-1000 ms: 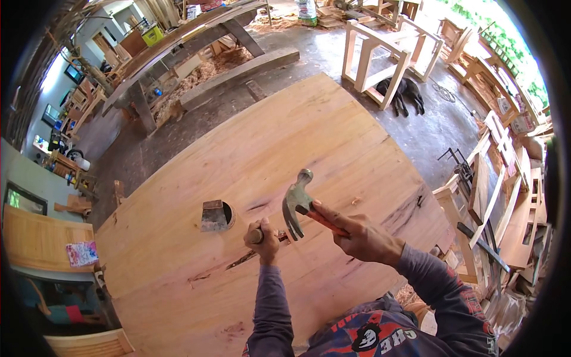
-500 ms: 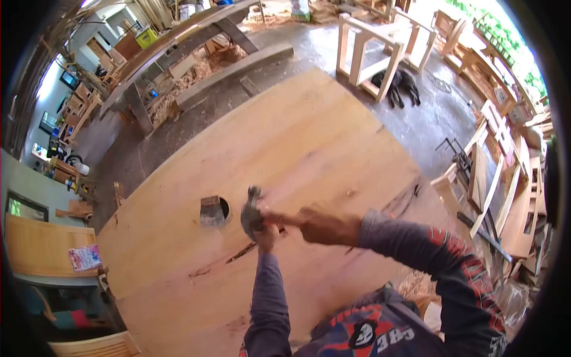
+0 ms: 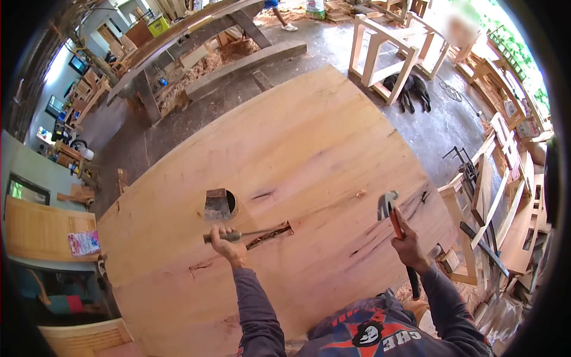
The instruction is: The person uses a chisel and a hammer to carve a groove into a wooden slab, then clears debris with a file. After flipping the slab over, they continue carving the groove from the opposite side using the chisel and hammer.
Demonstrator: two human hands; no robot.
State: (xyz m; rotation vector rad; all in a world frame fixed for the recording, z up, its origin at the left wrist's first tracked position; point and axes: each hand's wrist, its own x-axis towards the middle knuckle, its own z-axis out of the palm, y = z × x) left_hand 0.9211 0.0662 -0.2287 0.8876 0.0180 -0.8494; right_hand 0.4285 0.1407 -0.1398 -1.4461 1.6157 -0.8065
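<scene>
My left hand (image 3: 229, 245) is wrapped round the handle of a chisel (image 3: 226, 237), whose thin blade points right, toward a dark, rough groove (image 3: 267, 235) in the broad wooden slab (image 3: 321, 143). Off to the right, my right hand (image 3: 410, 245) grips a claw hammer (image 3: 395, 221) by its red and black handle, head up, above the slab and apart from the chisel. Just beyond my left hand, a round container (image 3: 233, 203) stands on the slab with a flat metal scraper or blade (image 3: 216, 203) across its top.
Wooden frames (image 3: 380, 56) stand on the floor beyond the slab, with a black dog (image 3: 409, 90) beside them. A heavy bench (image 3: 143, 98) is at the back left. Timber pieces (image 3: 482, 184) and clamps (image 3: 467, 166) lie at the right. A person's leg (image 3: 279, 16) shows at the top.
My hands have moved apart; the hammer has gone right, away from the chisel. The chisel now leans low with its blade in view, and the groove is uncovered. A person's leg has appeared.
</scene>
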